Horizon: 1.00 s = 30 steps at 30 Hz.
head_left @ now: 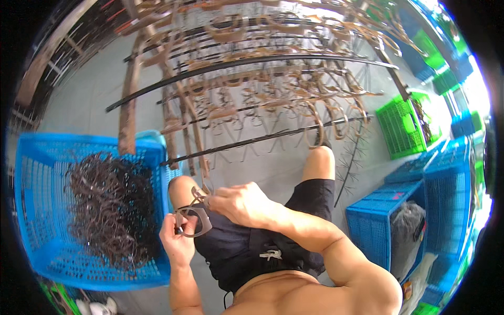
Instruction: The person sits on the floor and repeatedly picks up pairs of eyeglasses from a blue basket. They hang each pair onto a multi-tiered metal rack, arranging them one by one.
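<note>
My left hand [177, 239] grips a brown eyeglass frame [193, 219] from below, over my left knee. My right hand [239, 202] pinches the top of the same frame, near a hook at the end of a black rod. In front of me stands a rack [247, 63] of curved black rods [252, 140] hung with several brown frames. A blue plastic crate [37, 210] at my left holds a heap of dark brown frames [113, 207].
Green crates [401, 128] stand at the far right. Blue crates [375, 220] are stacked at my right, one holding a dark bag. A rusty brown post [127, 105] rises from behind the left crate. The floor is grey concrete.
</note>
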Tool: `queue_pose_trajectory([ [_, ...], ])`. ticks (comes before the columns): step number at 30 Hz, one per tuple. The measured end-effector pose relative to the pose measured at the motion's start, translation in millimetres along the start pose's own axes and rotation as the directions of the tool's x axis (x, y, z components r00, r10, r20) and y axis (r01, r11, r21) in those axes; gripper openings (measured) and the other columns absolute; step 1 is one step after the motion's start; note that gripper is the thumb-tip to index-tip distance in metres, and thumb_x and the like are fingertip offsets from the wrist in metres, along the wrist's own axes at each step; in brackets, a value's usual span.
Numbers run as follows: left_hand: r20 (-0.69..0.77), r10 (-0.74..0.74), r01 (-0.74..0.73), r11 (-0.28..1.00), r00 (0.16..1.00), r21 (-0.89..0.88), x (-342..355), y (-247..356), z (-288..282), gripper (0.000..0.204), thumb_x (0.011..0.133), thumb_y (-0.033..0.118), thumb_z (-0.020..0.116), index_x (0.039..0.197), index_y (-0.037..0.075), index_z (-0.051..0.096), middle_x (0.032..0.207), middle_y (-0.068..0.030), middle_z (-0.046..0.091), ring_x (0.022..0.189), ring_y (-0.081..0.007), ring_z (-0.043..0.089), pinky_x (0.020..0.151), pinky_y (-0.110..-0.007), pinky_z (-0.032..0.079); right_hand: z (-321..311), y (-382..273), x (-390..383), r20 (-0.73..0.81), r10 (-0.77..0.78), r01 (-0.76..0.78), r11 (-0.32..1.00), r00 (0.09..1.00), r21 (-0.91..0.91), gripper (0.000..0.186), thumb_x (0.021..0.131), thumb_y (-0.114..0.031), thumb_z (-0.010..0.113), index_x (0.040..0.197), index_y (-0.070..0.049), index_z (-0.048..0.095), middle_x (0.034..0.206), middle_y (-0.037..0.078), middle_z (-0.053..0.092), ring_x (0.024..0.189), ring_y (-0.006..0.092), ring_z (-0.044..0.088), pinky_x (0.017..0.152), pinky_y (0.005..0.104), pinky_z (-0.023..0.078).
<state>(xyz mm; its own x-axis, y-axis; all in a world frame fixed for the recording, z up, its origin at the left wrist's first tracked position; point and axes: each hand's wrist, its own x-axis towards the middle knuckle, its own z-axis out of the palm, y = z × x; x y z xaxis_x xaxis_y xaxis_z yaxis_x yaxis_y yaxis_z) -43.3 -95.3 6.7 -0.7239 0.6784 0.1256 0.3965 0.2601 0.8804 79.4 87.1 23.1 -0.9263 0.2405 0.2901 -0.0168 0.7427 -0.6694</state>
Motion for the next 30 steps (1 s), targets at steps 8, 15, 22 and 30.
queue_pose_trajectory([
  [8, 0.378, -0.306, 0.421, 0.865, 0.874, -0.274, 3, 27, 47, 0.013, 0.079, 0.001, 0.067, 0.090, 0.001, 0.060, 0.073, -0.0031, 0.062, 0.058, -0.0087, 0.059, 0.046, -0.019, 0.043, -72, 23, -59, 0.029, -0.197, 0.198, 0.980, 0.980, -0.030, 0.010, 0.074, -0.016, 0.060, 0.082, -0.010, 0.058, 0.070, 0.001, 0.052, 0.070, 0.0208, 0.055, 0.081, 0.0345, 0.040],
  [15, 0.243, -0.373, 0.444, 0.789, 0.895, -0.425, 3, 27, 49, 0.023, 0.087, 0.010, 0.060, 0.106, -0.002, 0.054, 0.077, -0.0072, 0.063, 0.062, -0.0137, 0.061, 0.052, -0.024, 0.053, -40, 81, -44, -0.523, 0.674, -0.094, 0.655, 0.522, 0.750, 0.017, 0.095, -0.009, 0.043, 0.111, -0.004, 0.046, 0.059, 0.002, 0.045, 0.044, 0.0085, 0.044, 0.042, 0.0234, 0.041],
  [22, 0.379, -0.382, 0.537, 0.626, 0.843, -0.565, -7, 14, 55, 0.019, 0.092, 0.009, 0.050, 0.110, 0.001, 0.052, 0.088, -0.0129, 0.065, 0.075, -0.0191, 0.066, 0.067, -0.030, 0.056, -28, 109, -4, -0.445, 0.885, 0.100, 0.435, 0.137, 0.895, 0.015, 0.095, -0.014, 0.042, 0.099, -0.003, 0.051, 0.063, 0.001, 0.048, 0.040, 0.0073, 0.039, 0.035, 0.0246, 0.039],
  [30, 0.448, -0.365, 0.571, 0.625, 0.816, -0.532, -1, 13, 58, 0.014, 0.094, 0.010, 0.048, 0.103, 0.002, 0.052, 0.085, -0.0147, 0.065, 0.074, -0.0207, 0.066, 0.067, -0.030, 0.056, -28, 109, -8, -0.392, 0.903, 0.201, 0.356, 0.178, 0.913, 0.014, 0.094, -0.016, 0.045, 0.091, -0.005, 0.053, 0.061, 0.000, 0.048, 0.038, 0.0069, 0.038, 0.033, 0.0241, 0.038],
])
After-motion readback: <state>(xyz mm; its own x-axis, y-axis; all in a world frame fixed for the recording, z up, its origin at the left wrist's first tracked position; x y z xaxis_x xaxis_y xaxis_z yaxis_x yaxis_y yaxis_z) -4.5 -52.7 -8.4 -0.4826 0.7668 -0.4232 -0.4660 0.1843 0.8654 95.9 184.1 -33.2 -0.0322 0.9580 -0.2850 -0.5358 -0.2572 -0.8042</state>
